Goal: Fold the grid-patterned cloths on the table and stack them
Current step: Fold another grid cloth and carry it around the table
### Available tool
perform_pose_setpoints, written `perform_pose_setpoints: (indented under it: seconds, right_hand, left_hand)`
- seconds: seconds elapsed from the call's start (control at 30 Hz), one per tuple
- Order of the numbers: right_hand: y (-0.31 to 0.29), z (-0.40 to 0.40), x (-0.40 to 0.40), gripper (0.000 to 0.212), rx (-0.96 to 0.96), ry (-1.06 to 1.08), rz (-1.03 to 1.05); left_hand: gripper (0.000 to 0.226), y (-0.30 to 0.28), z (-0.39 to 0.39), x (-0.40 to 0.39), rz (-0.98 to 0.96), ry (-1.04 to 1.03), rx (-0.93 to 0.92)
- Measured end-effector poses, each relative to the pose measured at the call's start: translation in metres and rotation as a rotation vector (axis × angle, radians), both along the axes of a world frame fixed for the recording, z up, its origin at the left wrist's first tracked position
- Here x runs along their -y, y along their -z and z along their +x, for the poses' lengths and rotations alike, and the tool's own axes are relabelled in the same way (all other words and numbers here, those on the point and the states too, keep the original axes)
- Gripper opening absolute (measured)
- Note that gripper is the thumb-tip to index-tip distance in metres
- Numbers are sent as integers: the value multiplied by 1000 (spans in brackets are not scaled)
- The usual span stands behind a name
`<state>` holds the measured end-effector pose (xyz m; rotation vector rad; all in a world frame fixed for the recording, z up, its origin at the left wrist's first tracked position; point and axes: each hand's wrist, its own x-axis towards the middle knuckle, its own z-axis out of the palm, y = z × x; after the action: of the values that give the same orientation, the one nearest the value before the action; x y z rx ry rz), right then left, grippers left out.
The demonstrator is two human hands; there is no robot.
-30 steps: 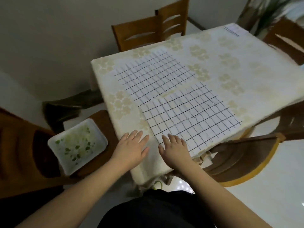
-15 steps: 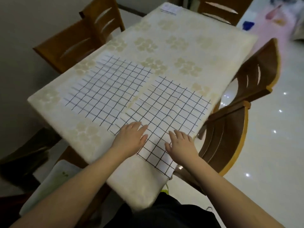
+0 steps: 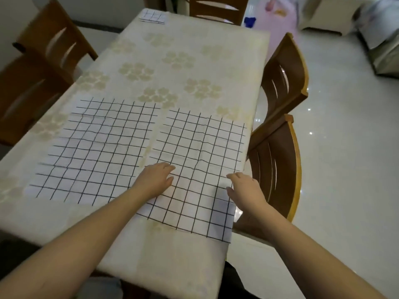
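Two white cloths with a black grid lie flat, side by side, on the table. The left cloth [image 3: 95, 152] is untouched. The right cloth [image 3: 198, 147] reaches over the table's near right corner. My left hand [image 3: 154, 179] rests palm down on the right cloth's left part, fingers apart. My right hand [image 3: 245, 188] lies at that cloth's right edge by the table side, fingers spread, holding nothing. A small folded grid cloth [image 3: 152, 17] sits at the table's far end.
The table [image 3: 177, 61] wears a cream cloth with pale flower prints. Wooden chairs stand close: two on the right [image 3: 278, 152], two on the left [image 3: 43, 52], one at the far end [image 3: 216, 7]. Shiny white floor lies to the right.
The view has swung right, so the table now runs straight ahead. Both hands slid from the near edge onto the right cloth, and my right hand went out to its right edge.
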<state>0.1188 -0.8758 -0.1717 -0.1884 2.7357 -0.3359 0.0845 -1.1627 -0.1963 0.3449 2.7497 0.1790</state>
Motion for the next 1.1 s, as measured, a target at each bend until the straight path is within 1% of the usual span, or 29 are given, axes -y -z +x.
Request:
perform_pose_setpoints:
  seconds: [0.1,0.2,0.3,0.37,0.43,0.6,0.67,0.83,0.97,1.1]
  right_hand:
    - [15,-17,10,42,-56,94,-87]
    - [30,-36,25,40,-119,158,-142]
    - [44,-53,34,38,-137,161,-127]
    - [55,-60,34,35,-161,176,-124]
    - [65,-66,30,34,-161,198,-114]
    - [83,-70,19,23,-183,225,-85]
    - [88,-70,15,20,-217,216,-75]
    - [96,-72,8,18,-271,182,-79]
    - [100,-73,8,18,-281,131,-30]
    - [101,-71,3,18,-300,123,-35]
  left_hand:
    - [46,9,-17,4,85,-28,-44]
    - [53,18,-34,6,128,-14,-117]
    - [55,34,-51,14,77,69,-226]
    - [55,45,-62,19,33,79,-241]
    - [48,51,-70,20,36,79,-241]
    - [16,55,-83,16,92,68,-305]
    - [11,58,-86,17,102,66,-315]
    - [7,60,-89,17,131,70,-323]
    - [5,61,-94,14,129,78,-312]
    - [8,62,-92,14,127,78,-326]
